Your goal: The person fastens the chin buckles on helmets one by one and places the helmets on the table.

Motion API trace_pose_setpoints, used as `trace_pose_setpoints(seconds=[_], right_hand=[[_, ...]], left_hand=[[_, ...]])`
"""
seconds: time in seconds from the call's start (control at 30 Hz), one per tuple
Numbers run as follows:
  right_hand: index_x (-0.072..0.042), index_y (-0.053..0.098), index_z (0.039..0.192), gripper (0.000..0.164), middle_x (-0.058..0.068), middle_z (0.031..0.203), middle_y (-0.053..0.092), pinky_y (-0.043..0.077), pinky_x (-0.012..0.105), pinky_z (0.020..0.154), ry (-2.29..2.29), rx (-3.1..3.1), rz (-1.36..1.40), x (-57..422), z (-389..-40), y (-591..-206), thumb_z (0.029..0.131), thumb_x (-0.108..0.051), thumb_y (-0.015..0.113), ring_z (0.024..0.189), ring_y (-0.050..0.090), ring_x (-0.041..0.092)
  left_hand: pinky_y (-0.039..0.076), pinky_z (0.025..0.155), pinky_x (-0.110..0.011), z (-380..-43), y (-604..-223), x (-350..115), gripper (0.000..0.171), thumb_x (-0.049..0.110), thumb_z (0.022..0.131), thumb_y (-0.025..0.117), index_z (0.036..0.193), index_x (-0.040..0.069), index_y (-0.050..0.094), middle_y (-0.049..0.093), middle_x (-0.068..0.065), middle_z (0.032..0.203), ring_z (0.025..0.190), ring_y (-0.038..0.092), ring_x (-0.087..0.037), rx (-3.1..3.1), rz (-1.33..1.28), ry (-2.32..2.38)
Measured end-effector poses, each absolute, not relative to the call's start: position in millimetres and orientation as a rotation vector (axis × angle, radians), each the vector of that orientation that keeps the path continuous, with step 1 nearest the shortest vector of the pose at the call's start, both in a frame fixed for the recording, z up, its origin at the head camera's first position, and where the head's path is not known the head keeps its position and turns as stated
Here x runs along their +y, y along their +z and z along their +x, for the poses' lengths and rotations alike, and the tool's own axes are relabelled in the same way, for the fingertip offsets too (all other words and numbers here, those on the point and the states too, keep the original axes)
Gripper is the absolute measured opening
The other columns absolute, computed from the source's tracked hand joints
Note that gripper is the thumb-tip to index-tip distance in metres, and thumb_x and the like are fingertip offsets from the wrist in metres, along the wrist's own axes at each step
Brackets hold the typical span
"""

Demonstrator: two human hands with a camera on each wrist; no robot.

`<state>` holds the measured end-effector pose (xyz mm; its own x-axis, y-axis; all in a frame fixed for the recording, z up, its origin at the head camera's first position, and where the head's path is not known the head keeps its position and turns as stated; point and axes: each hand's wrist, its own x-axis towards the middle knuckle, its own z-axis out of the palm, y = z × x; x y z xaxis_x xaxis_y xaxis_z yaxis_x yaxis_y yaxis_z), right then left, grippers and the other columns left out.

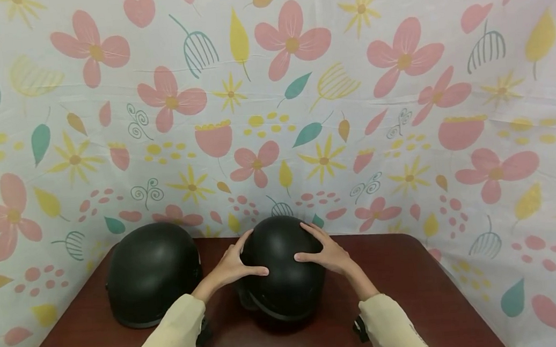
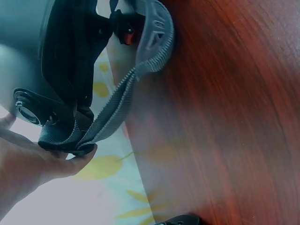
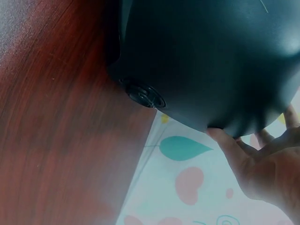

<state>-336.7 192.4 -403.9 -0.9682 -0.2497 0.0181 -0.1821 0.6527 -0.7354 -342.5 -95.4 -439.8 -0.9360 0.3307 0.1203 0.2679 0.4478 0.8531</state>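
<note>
A matte black helmet (image 1: 284,264) is near the middle of the table, held between both hands. My left hand (image 1: 233,265) grips its left side, thumb across the front and fingers toward the back. On the opposite side my right hand (image 1: 329,253) holds the shell the same way, its spread fingers (image 3: 229,145) against the curved surface in the right wrist view. A grey chin strap (image 2: 112,110) hangs in a loop from the helmet in the left wrist view, close to the left thumb. The helmet's inside is mostly hidden.
A second black helmet (image 1: 154,268) sits on the left part of the dark red-brown table (image 1: 392,278), beside the left forearm. Behind the table hangs a white cloth (image 1: 273,98) printed with flowers and leaves. A black wrist device (image 1: 360,329) shows under the right sleeve.
</note>
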Motion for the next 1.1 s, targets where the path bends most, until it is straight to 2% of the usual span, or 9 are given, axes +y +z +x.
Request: trace_pose_setpoints(seconds=[0.3,0.5,0.63,0.83,1.0,1.1], right_hand=[[-0.033,0.026,0.155,0.087,0.012,0.164,0.011,0.026,0.073,0.107,-1.374,2.7,-0.392,192,-335,-404,0.083,-0.047,0.074,0.149,0.015,0.046],[-0.029,0.029,0.154,0.084,0.015,0.158,0.021,0.036,0.063,0.107,-1.495,2.644,-0.392,194,-335,-405,0.084,-0.041,0.075,0.139,0.035,0.039],[-0.029,0.029,0.154,0.082,0.015,0.158,0.022,0.039,0.059,0.107,-1.554,2.603,-0.393,196,-334,-408,0.086,-0.039,0.073,0.139,0.036,0.037],[-0.028,0.029,0.154,0.079,0.018,0.157,0.023,0.049,0.056,0.095,-1.639,2.54,-0.342,195,-331,-412,0.088,-0.036,0.071,0.139,0.034,0.041],[-0.028,0.028,0.154,0.078,0.017,0.159,0.018,0.047,0.057,0.099,-1.651,2.539,-0.346,192,-328,-413,0.089,-0.035,0.07,0.141,0.032,0.041],[-0.027,0.027,0.154,0.078,0.017,0.16,0.015,0.044,0.058,0.102,-1.645,2.551,-0.35,192,-326,-412,0.089,-0.035,0.07,0.142,0.03,0.042]], left_hand=[[0.039,0.101,-0.066,-343,-423,-99,0.111,0.055,0.065,0.086,0.155,0.031,0.025,0.032,-0.025,0.149,0.139,0.035,-0.044,2.661,0.535,1.479],[0.036,0.107,-0.065,-343,-411,-100,0.107,0.055,0.068,0.084,0.155,0.03,0.026,0.02,-0.019,0.161,0.147,0.026,-0.042,2.648,0.593,1.447],[0.034,0.109,-0.064,-343,-405,-102,0.103,0.054,0.069,0.083,0.153,0.03,0.029,0.022,-0.016,0.161,0.148,0.026,-0.039,2.653,0.597,1.438],[0.036,0.108,-0.063,-345,-399,-102,0.1,0.057,0.069,0.082,0.151,0.029,0.032,0.024,-0.016,0.16,0.147,0.028,-0.038,2.669,0.615,1.42],[0.035,0.107,-0.064,-342,-397,-103,0.1,0.056,0.069,0.082,0.151,0.03,0.031,0.022,-0.019,0.16,0.147,0.027,-0.039,2.665,0.594,1.418],[0.032,0.107,-0.067,-341,-397,-103,0.101,0.056,0.07,0.082,0.152,0.031,0.029,0.02,-0.02,0.161,0.148,0.022,-0.041,2.65,0.591,1.423]])
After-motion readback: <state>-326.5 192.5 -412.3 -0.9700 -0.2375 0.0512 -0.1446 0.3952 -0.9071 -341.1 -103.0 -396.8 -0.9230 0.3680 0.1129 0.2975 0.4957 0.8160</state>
